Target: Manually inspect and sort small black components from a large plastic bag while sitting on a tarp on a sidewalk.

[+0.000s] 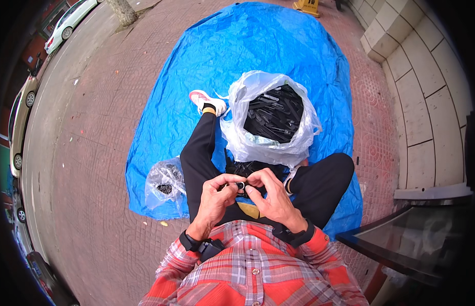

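My left hand point(217, 200) and my right hand point(274, 201) meet above my lap, fingertips pinched together. Between them sits a small black piece point(241, 185) with a pale edge; its exact kind is too small to make out. Just beyond my fingers, a heap of black plastic parts point(252, 168) lies between my legs, partly hidden by the hands. Past that heap stands a large translucent plastic bag point(236, 133), its mouth wide, filled with slim black plastic pieces point(274, 113). A flat yellowish thing point(250, 210) shows below my hands.
A blue tarp point(196, 56) lies under me on red paving point(94, 153). Left of my leg rests a smaller clear bag point(163, 181) with dark bits inside. A stone wall point(421, 107) and a dark-framed glass panel point(416, 239) border the right; parked cars point(23, 107) line the left.
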`<state>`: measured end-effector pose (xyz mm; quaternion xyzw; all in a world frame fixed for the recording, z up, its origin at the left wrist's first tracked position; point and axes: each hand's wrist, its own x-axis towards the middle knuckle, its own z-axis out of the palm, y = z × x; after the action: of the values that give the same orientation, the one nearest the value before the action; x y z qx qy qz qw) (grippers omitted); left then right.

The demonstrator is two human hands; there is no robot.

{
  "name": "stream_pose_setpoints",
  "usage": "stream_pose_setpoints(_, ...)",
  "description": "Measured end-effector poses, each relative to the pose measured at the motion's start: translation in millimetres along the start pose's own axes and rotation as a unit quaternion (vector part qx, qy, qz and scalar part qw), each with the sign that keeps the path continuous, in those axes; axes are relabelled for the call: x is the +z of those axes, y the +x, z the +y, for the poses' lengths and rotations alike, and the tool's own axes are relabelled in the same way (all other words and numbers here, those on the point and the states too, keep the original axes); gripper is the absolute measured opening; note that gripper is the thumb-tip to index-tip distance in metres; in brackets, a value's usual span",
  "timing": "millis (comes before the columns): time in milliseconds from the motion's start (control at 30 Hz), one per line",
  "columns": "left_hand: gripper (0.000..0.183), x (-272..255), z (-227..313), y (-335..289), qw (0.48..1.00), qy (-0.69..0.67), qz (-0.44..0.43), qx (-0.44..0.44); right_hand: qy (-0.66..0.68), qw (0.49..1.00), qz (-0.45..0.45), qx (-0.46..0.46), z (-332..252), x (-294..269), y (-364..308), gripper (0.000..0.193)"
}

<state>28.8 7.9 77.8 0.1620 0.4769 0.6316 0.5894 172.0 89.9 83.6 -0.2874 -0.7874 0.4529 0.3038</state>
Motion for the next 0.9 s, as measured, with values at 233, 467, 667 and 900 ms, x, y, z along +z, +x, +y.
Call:
stream_pose_setpoints(233, 0.014, 0.3, -5.6, 1.0, 0.990, 0.143, -0.002, 0.012, 0.068, 0.985, -0.134, 0.084, 7.6, -1.9, 0.3, 0.016)
stream_pose_setpoints(467, 0.024, -2.4, -6.9, 2.1, 0.981, 0.185, -0.008, 0.057, 0.318, 0.893, -0.170, 0.269, 22.5, -8.6, -0.6, 0.015)
stream_pose_setpoints(667, 0.019, -21.2, -16.3, 14.1, 0.952, 0.262, -0.034, 0.156, 0.320, 0.920, -0.123, 0.188, -7.7, -7.4, 5.2, 0.020)
stream_pose_setpoints(900, 0.018, -10.5, -19.6, 8.5, 0.955, 0.247, -0.037, 0.159, 0.453, 0.842, -0.105, 0.274, 12.8, -0.1, -2.9, 0.019)
